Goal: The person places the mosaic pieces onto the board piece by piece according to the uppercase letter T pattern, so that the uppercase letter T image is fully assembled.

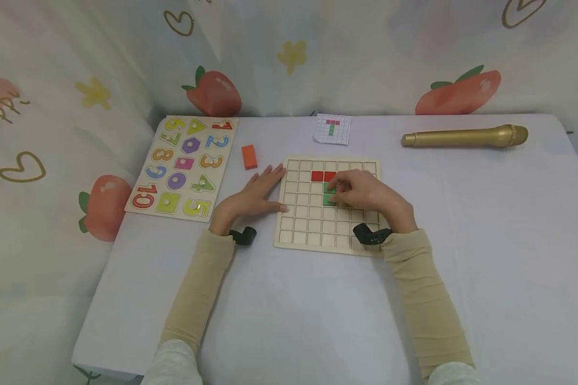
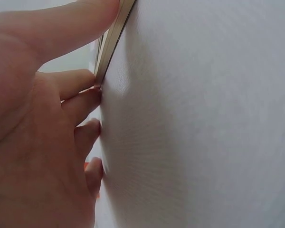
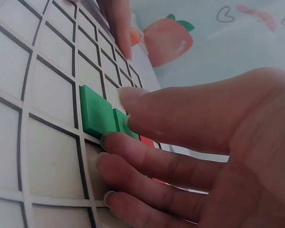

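Note:
A wooden grid board (image 1: 301, 240) lies on the table. Two red square tiles (image 1: 317, 176) show side by side in its upper cells, with two green square tiles (image 1: 328, 200) in the column below. My right hand (image 1: 366, 191) is over the board, its index fingertip and thumb right at the green tiles; in the right wrist view the nearer green tile (image 3: 97, 111) sits in a cell, and the fingers (image 3: 152, 154) are bent loosely beside it. My left hand (image 1: 255, 195) rests with spread fingers at the board's left edge, the thumb on its rim (image 2: 115, 42).
A small orange block (image 1: 249, 157) lies left of the board. Behind the board is a paper card (image 1: 333, 129) with a pink and green T pattern. A number-and-shape puzzle board (image 1: 180, 168) lies at the left, and a gold microphone (image 1: 464, 137) at the back right.

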Available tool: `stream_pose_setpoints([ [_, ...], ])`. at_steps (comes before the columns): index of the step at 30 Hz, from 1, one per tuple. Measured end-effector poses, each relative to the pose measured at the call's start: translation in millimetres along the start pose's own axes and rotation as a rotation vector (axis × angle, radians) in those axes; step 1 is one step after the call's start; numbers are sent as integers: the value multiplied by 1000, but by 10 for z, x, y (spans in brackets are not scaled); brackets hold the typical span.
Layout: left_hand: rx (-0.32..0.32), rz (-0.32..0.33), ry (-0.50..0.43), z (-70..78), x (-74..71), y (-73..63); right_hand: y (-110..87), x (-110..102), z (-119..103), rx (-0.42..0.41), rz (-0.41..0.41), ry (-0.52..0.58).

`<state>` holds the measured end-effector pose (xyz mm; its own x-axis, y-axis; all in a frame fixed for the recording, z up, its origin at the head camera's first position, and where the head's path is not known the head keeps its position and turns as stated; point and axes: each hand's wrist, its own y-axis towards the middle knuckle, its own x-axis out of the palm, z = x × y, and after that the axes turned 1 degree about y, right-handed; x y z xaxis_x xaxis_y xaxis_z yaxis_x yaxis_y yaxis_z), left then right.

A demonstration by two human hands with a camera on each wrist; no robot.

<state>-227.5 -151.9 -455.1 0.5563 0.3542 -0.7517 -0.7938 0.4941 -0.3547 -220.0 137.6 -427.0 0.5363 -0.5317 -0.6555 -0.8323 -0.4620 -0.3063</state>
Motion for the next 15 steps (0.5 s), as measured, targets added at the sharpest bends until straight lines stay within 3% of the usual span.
stream_pose_setpoints([
  [15,10,7,-4,-16,13,17,25,-3,34,3,6,37],
])
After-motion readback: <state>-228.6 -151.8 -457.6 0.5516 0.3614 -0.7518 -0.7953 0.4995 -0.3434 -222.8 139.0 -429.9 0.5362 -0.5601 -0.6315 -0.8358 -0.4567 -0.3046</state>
